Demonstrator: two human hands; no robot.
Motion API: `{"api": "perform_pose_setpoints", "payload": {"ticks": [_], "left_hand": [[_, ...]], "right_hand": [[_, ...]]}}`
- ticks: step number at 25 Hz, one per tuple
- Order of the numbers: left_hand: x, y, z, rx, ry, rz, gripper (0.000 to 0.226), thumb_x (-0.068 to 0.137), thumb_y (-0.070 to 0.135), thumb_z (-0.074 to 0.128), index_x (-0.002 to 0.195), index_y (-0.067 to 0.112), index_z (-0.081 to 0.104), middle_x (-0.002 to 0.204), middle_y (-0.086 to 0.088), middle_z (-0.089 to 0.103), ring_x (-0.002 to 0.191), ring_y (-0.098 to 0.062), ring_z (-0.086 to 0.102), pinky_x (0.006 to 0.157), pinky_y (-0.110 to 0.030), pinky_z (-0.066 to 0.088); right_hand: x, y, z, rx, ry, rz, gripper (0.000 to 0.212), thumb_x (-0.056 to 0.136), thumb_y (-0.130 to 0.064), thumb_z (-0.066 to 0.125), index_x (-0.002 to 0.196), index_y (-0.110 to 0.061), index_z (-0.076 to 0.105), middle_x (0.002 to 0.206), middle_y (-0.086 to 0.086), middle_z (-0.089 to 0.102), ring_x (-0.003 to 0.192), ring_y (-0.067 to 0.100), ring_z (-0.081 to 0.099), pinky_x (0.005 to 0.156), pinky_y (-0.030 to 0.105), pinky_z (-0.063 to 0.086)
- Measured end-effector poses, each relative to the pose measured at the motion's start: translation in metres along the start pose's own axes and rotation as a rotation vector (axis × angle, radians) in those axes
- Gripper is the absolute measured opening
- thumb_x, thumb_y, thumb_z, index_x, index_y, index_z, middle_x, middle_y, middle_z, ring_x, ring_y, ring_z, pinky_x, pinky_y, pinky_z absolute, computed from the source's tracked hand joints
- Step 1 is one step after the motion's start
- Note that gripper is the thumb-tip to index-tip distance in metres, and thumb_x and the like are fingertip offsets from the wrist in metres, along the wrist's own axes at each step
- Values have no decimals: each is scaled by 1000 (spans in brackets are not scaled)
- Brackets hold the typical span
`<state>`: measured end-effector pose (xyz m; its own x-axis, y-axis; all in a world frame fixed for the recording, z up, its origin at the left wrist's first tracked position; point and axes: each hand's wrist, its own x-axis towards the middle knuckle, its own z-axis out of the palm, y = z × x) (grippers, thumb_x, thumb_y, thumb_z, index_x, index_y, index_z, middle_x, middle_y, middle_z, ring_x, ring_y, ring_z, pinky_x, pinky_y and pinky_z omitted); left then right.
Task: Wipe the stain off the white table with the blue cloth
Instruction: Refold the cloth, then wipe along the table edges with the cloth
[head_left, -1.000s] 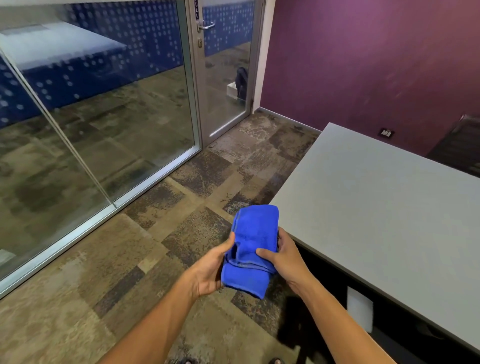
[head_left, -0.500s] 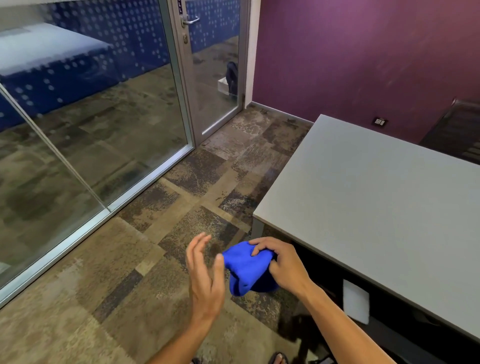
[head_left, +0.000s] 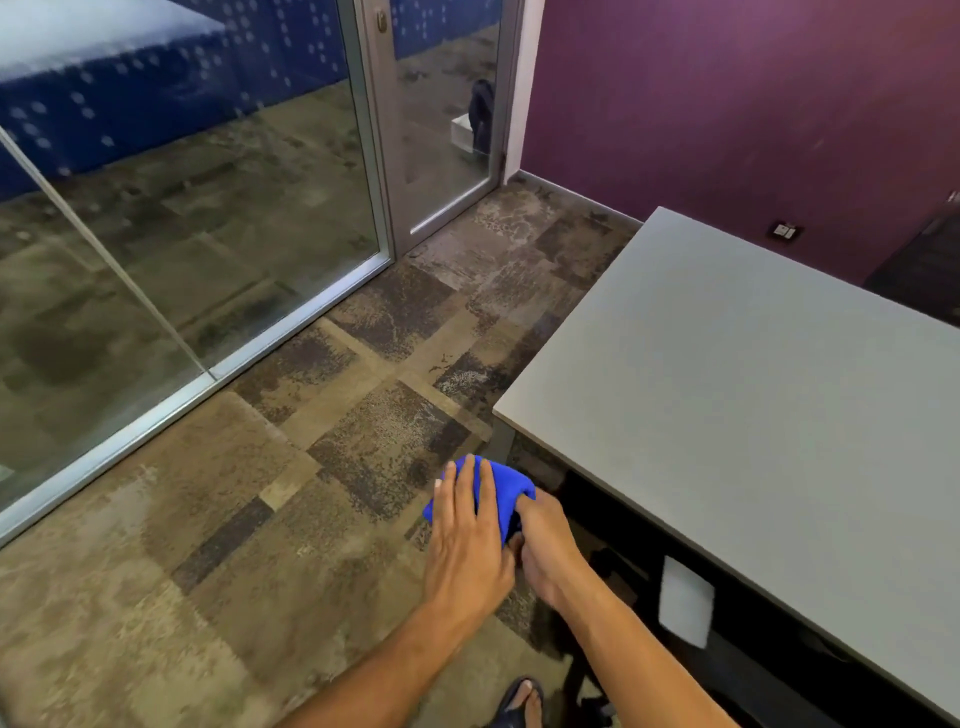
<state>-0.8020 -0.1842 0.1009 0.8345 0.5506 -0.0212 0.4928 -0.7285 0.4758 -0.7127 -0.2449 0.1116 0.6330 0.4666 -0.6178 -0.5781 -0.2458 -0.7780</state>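
— What do your hands hold?
— My left hand (head_left: 467, 540) lies flat on one blue cloth (head_left: 506, 486); my right hand (head_left: 545, 540) grips it, low centre.
— Around you?
— One white table (head_left: 753, 415) right, carpet (head_left: 208, 571), glass wall (head_left: 182, 208), purple wall (head_left: 727, 104).

The blue cloth (head_left: 506, 486) is bunched into a small wad, held up over the carpet just off the near corner of the worktop (head_left: 727, 405), not touching it. Worktop is a plain pale slab; can't make out any stain on it.
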Motion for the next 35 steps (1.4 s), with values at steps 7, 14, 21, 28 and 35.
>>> {"api": "perform_pose_setpoints", "payload": {"ticks": [7, 14, 21, 28, 35], "left_hand": [[34, -11, 49, -837, -434, -467, 109, 59, 41, 72, 156, 30, 23, 158, 10, 32, 142, -21, 40, 112, -40, 40], [62, -2, 84, -1054, -63, -716, 49, 65, 31, 91, 106, 24, 65, 95, -6, 77, 89, -20, 74, 83, -36, 60], [77, -39, 93, -1045, 44, -853, 19, 88, 10, 73, 106, 14, 67, 99, -3, 73, 89, -21, 69, 73, -30, 55], [111, -106, 79, -926, 184, -692, 12, 94, 16, 63, 94, 28, 62, 81, 4, 63, 73, -20, 60, 61, -31, 48], [149, -137, 131, -798, 283, -456, 38, 95, 25, 60, 133, 22, 58, 95, -3, 70, 81, -23, 63, 68, -33, 51]], "right_hand": [[23, 13, -49, 286, -368, 276, 80, 103, -66, 27, 145, -3, 54, 146, 23, 58, 137, 37, 55, 109, 48, 49], [82, -8, -79, 82, -498, 281, 111, 82, -92, 36, 147, -4, 54, 146, 17, 49, 120, 26, 53, 105, 33, 39], [125, -38, -108, -793, -219, -82, 81, 82, -83, 49, 146, -33, 54, 160, -7, 45, 146, 15, 44, 117, 31, 36], [212, -38, -173, -1318, 259, -238, 75, 106, -55, 34, 165, -13, 16, 173, 12, 7, 157, 35, 18, 126, 50, 19], [257, 25, -191, -1505, 529, -152, 69, 105, -59, 11, 165, -24, 2, 173, 10, -2, 158, 39, -2, 125, 59, 7]]}}
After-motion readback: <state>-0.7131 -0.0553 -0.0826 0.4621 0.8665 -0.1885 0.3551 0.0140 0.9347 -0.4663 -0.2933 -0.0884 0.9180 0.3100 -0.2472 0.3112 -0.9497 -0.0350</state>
